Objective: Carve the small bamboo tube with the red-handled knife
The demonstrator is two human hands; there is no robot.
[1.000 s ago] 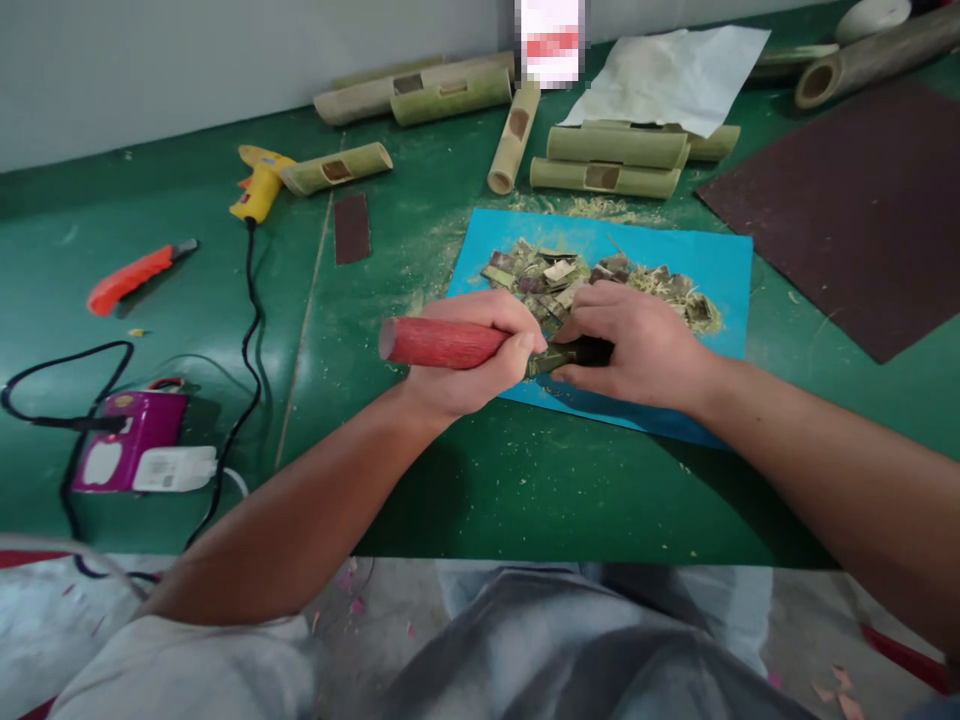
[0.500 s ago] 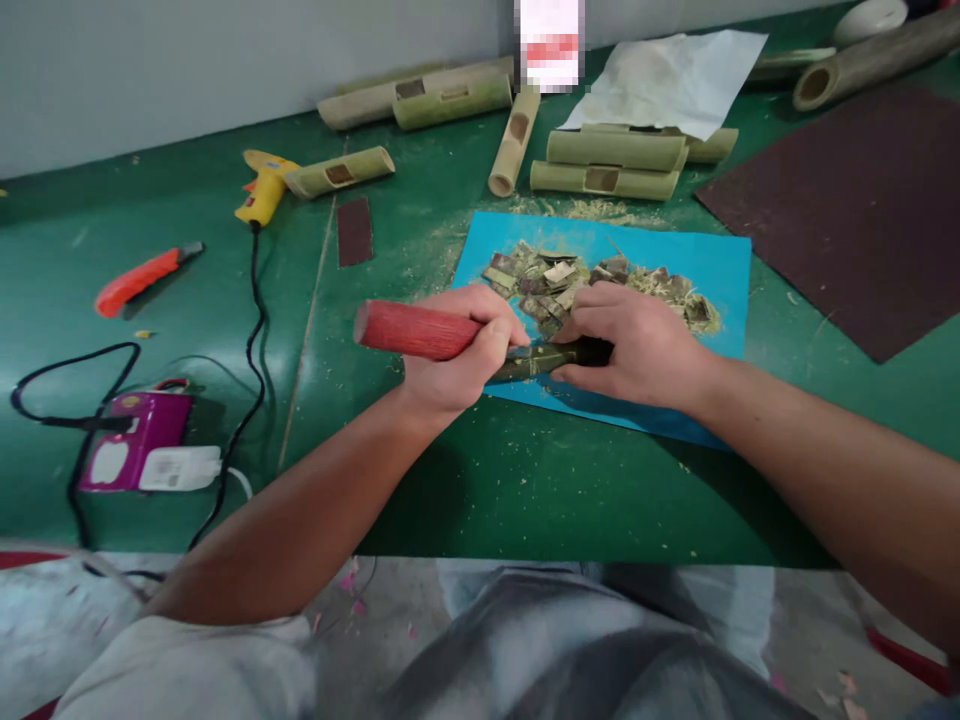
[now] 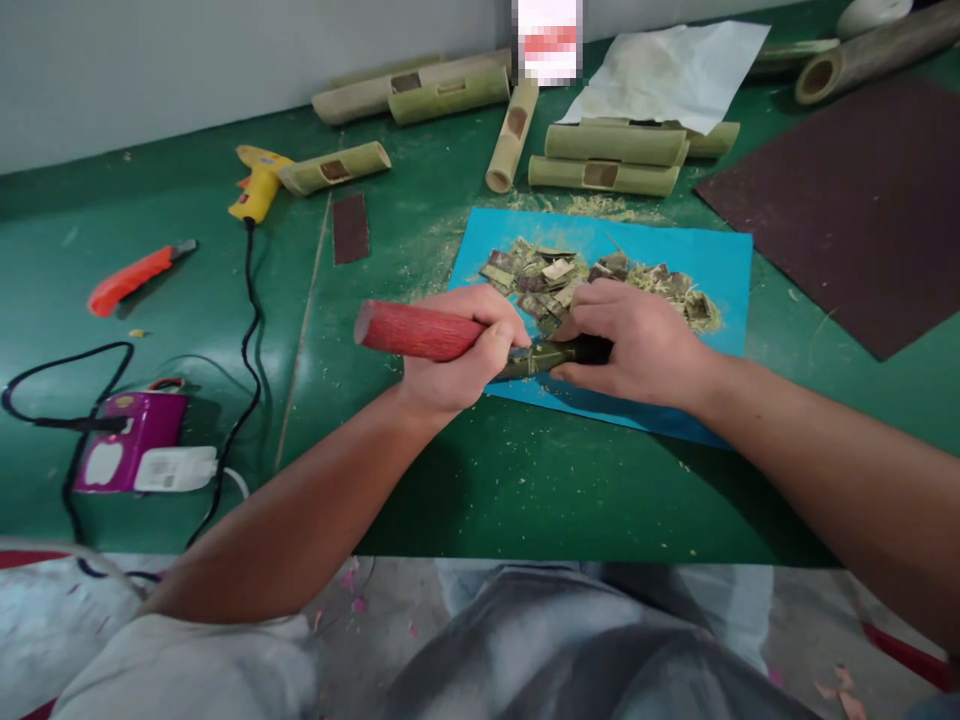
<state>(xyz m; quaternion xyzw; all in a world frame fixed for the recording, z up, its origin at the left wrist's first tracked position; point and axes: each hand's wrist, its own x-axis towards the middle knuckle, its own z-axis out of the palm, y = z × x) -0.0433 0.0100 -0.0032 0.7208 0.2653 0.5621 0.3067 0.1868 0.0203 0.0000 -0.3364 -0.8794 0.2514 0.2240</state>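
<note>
Red-handled tool (image 3: 416, 331) (left hand (image 3: 461, 360)) against bamboo piece (image 3: 559, 354)

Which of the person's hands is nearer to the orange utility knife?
Left. The left hand grips the red handle, on the side of the orange utility knife; the right hand is farther away, over the blue mat.

Even, soft overhead light with faint shadows; edges bend and the foreground seems slightly blurred.
</note>
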